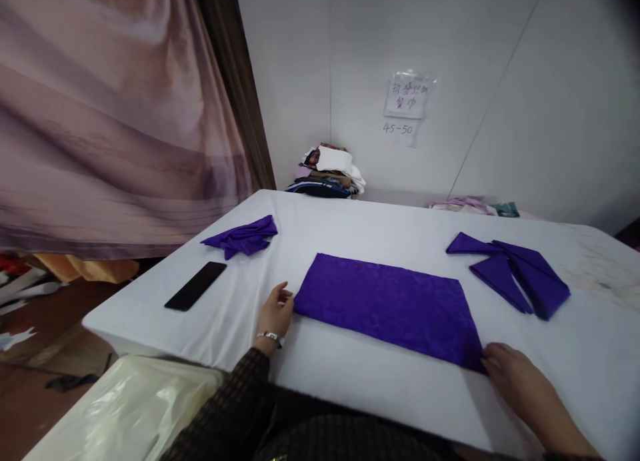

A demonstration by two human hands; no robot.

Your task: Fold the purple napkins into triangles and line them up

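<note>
A purple napkin [385, 307], folded into a long rectangle, lies flat on the white-covered table [345, 227] in front of me. At its near left corner is my left hand [277, 309], wearing a silver wristband, with its fingers curled and pinching the edge. My right hand [507, 367] pinches the near right corner between thumb and fingers. A folded purple napkin [537, 277] with pointed ends rests at the right. Another bunched, pleated purple napkin [245, 237] sits at the back left.
A black phone-like slab [196, 286] lies on the table's left side. Behind the table stands a stack of folded clothes [325, 174]; more cloth [467, 205] shows at the far right edge. A plastic-covered surface [145, 407] is at lower left. A pink curtain [115, 114] hangs left.
</note>
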